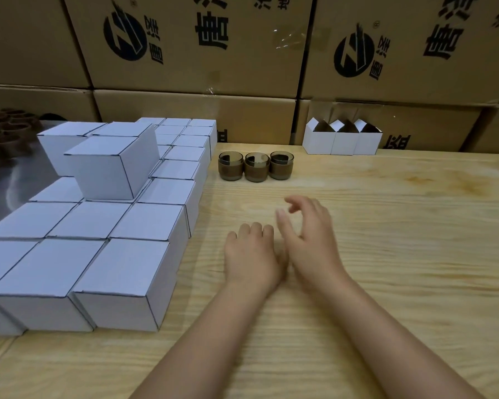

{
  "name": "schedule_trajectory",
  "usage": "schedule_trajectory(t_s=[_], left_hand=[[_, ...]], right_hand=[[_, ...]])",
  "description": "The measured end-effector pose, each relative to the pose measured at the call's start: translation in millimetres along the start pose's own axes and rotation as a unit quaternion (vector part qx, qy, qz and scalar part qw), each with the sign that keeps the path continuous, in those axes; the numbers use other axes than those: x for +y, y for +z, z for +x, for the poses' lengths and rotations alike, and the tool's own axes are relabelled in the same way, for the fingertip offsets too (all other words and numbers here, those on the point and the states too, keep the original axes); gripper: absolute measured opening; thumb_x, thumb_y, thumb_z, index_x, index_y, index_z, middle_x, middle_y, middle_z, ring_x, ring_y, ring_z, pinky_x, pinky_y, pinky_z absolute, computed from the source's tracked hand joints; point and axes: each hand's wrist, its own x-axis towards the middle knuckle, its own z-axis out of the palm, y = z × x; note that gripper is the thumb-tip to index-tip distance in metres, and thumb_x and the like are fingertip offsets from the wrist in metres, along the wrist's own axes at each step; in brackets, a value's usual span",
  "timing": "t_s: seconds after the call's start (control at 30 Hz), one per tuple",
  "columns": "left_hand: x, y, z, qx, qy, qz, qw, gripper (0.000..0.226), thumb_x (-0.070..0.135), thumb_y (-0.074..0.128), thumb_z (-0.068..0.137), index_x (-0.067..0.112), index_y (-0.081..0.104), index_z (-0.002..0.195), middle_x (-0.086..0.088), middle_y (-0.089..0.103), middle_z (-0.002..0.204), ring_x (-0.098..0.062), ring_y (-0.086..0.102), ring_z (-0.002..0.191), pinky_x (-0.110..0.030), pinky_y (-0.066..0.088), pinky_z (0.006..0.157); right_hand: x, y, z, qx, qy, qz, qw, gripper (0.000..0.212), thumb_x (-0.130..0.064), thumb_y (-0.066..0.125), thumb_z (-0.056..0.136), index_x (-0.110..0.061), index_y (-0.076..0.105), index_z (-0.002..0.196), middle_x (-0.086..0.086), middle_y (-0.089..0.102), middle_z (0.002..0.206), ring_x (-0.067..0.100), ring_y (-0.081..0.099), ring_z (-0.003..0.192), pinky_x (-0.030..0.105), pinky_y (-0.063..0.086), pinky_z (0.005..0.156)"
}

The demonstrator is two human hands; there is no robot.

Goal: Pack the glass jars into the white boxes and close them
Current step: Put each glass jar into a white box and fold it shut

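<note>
Wooden table (pixel 386 254) (jars (pixel 256 167), white boxes (pixel 121 283))

Brown corrugated cardboard cartons (pixel 190 44) stacked behind: each bears a round black logo (pixel 125 36) and large black characters "唐"; the remaining characters are cropped.

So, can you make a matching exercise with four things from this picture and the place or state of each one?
Things:
1. three glass jars
2. three open boxes
3. closed white boxes
4. left hand

Places or states:
A. stacked at the left of the table
B. at the back right, flaps up
C. loosely curled, holding nothing
D. in a row mid-table, unpacked

Pairs: 1-D, 2-B, 3-A, 4-C
</note>
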Motion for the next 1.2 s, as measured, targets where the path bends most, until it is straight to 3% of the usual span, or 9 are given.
schedule_trajectory(t_s=[0.07, 0.17, 0.27, 0.47, 0.6, 0.87, 0.97, 1.03, 1.2], left_hand=[[2, 0, 8, 0.018, 0.016, -0.011, 1.000, 0.023, 0.027, 0.037, 0.097, 0.016, 0.052, 0.111, -0.001, 0.059, 0.113, -0.022, 0.053, 0.105, -0.034, 0.032, 0.071], [5, -6, 23, 0.006, 0.027, 0.002, 1.000, 0.016, 0.014, 0.042, 0.093, 0.015, 0.054, 0.104, 0.000, 0.061, 0.102, -0.020, 0.056, 0.092, -0.032, 0.028, 0.060], [9, -2, 38, -0.013, 0.009, -0.018, 1.000, 0.014, 0.015, 0.044, 0.092, 0.016, 0.055, 0.101, 0.000, 0.062, 0.099, -0.019, 0.058, 0.088, -0.031, 0.028, 0.058], [6, 8, 63, -0.050, -0.046, -0.113, 0.991, 0.020, 0.021, 0.038, 0.096, 0.019, 0.049, 0.112, -0.001, 0.064, 0.095, -0.023, 0.063, 0.086, -0.027, 0.016, 0.047], [8, 10, 73, -0.063, -0.068, -0.129, 0.987, 0.020, 0.020, 0.037, 0.098, 0.018, 0.051, 0.111, -0.003, 0.066, 0.092, -0.025, 0.058, 0.077, -0.027, 0.018, 0.046], [6, 19, 89, -0.057, -0.081, -0.133, 0.986, 0.017, 0.022, 0.039, 0.098, 0.018, 0.054, 0.105, -0.002, 0.066, 0.093, -0.025, 0.064, 0.087, -0.029, 0.025, 0.052], [10, 25, 96, -0.057, -0.088, -0.118, 0.987, 0.017, 0.024, 0.037, 0.099, 0.017, 0.050, 0.109, -0.001, 0.068, 0.094, -0.023, 0.066, 0.087, -0.029, 0.024, 0.051], [13, 28, 98, -0.058, -0.087, -0.098, 0.990, 0.020, 0.027, 0.036, 0.099, 0.019, 0.052, 0.106, 0.001, 0.068, 0.092, -0.021, 0.066, 0.085, -0.028, 0.020, 0.048], [10, 34, 95, -0.032, -0.084, -0.097, 0.991, 0.023, 0.043, 0.029, 0.098, 0.027, 0.042, 0.089, 0.005, 0.063, 0.079, -0.018, 0.062, 0.074, -0.028, 0.012, 0.044]], right_hand=[[29, -7, -3, 0.012, 0.037, -0.070, 0.997, 0.029, -0.027, 0.058, 0.093, -0.013, 0.060, 0.118, 0.003, 0.057, 0.113, 0.023, 0.045, 0.114, 0.023, 0.030, 0.093], [57, -16, 1, 0.005, 0.093, -0.113, 0.989, 0.028, -0.029, 0.056, 0.093, -0.014, 0.061, 0.116, 0.001, 0.057, 0.114, 0.022, 0.046, 0.113, 0.027, 0.035, 0.093], [55, -8, 2, -0.040, 0.088, -0.175, 0.980, 0.027, -0.029, 0.055, 0.091, -0.014, 0.064, 0.112, 0.000, 0.058, 0.109, 0.019, 0.050, 0.106, 0.032, 0.039, 0.093], [56, -10, -2, -0.050, 0.052, -0.231, 0.970, 0.026, -0.030, 0.057, 0.089, -0.015, 0.064, 0.109, -0.004, 0.057, 0.106, 0.016, 0.052, 0.101, 0.030, 0.042, 0.089], [59, -8, -4, -0.055, 0.049, -0.238, 0.968, 0.026, -0.030, 0.057, 0.088, -0.015, 0.063, 0.109, -0.003, 0.056, 0.106, 0.017, 0.053, 0.100, 0.030, 0.042, 0.087], [57, -2, 6, -0.044, 0.076, -0.278, 0.957, 0.016, -0.037, 0.055, 0.086, -0.023, 0.057, 0.094, -0.008, 0.052, 0.095, 0.017, 0.050, 0.095, 0.033, 0.037, 0.081], [62, 2, 38, -0.066, 0.098, -0.300, 0.947, 0.016, -0.042, 0.047, 0.088, -0.027, 0.053, 0.088, -0.011, 0.057, 0.091, 0.015, 0.052, 0.095, 0.033, 0.035, 0.078], [75, 5, 79, -0.077, 0.118, -0.248, 0.958, 0.020, -0.039, 0.047, 0.090, -0.023, 0.058, 0.095, -0.007, 0.064, 0.094, 0.019, 0.057, 0.096, 0.032, 0.040, 0.080], [123, 10, 195, -0.037, 0.108, -0.200, 0.973, 0.028, -0.029, 0.052, 0.094, -0.013, 0.060, 0.114, 0.001, 0.053, 0.121, 0.019, 0.053, 0.104, 0.032, 0.046, 0.081]])
